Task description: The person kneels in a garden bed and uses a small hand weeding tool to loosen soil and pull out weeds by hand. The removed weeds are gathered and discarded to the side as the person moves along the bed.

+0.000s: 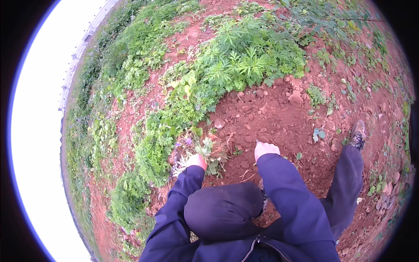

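Note:
My left hand (197, 161) is closed on a bunch of pulled plants (209, 152) with pale-backed leaves and reddish roots, at the edge of the green leafy row. My right hand (267, 150) is a fist over the bare red soil (278, 121), to the right of the bunch. A small dark tip sticks out at its upper left; what it belongs to is hidden in the fist. A few purple flowers (188, 141) lie just above my left hand.
Dense green leafy plants (242, 62) curve along the left and top of the soil patch. My bent knee (226, 209) is between my arms; my shoe (357, 132) rests at the right. Rounded stones (386, 199) are heaped at the lower right.

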